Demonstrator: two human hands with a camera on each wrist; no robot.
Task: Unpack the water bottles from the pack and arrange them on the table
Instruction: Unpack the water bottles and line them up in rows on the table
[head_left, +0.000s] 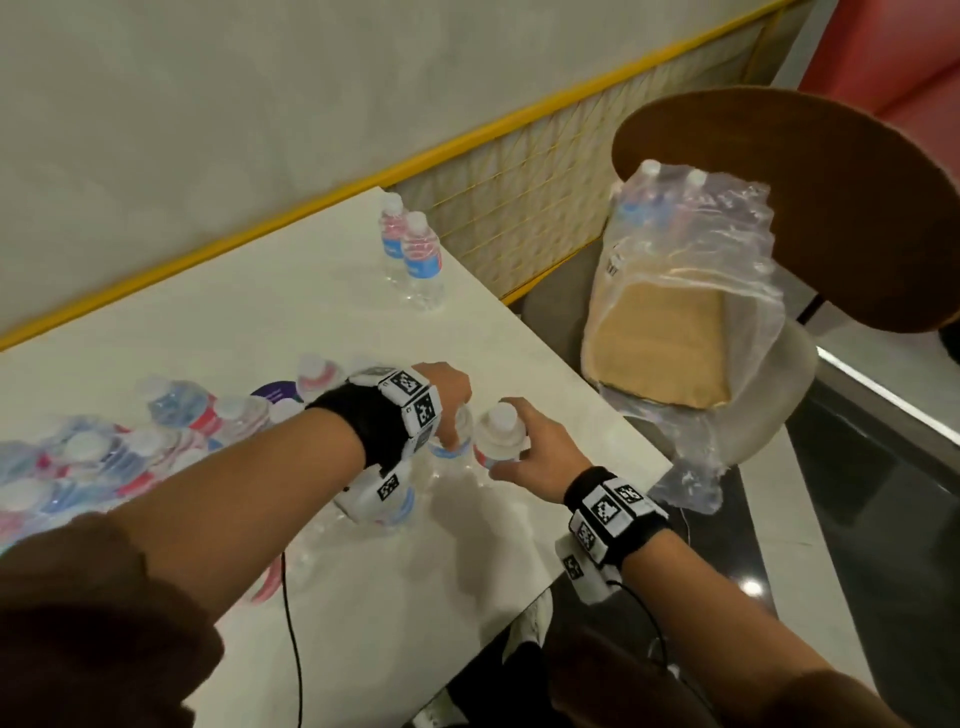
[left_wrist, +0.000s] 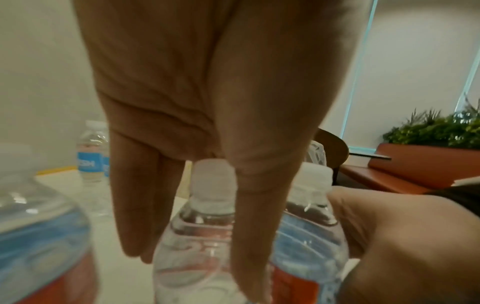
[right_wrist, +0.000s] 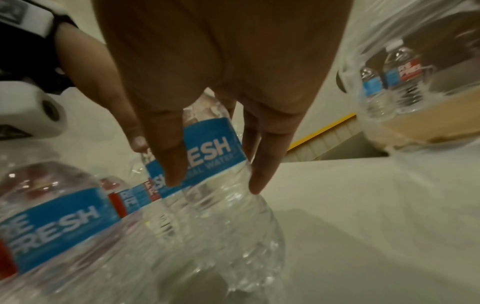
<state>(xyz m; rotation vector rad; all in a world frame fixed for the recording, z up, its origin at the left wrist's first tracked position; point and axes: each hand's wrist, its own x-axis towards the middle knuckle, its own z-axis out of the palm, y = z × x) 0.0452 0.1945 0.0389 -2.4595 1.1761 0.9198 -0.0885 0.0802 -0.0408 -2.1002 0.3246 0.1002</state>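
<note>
Pale wall (head_left: 208, 104) with a yellow rail (head_left: 363, 176) behind, red-orange bench (left_wrist: 405, 176) and green plants (left_wrist: 436, 129) off to one side. White surface (head_left: 322, 312) spanning the lower left of the head view. Beside it, 1 wooden-backed chair (head_left: 810, 208) carrying 1 torn plastic pack (head_left: 691, 291) with cardboard inside; 2 white caps showing at its top.

On the surface: 1 blurred crowd of bottles (head_left: 104, 447) at the left edge, too smeared to count. 2 upright bottles (head_left: 413, 254) standing together at the far corner, touching or nearly so. Near the front edge, 2 bottles side by side, 1 per hand.

Left hand (head_left: 452, 405) closed round the left bottle (head_left: 454, 441) from above, thumb and fingers down its sides. Right hand (head_left: 540, 452) clamped on the right bottle (head_left: 498, 436), fingers (right_wrist: 171, 148) across its blue label. Unclear whether either bottle touches the surface.
</note>
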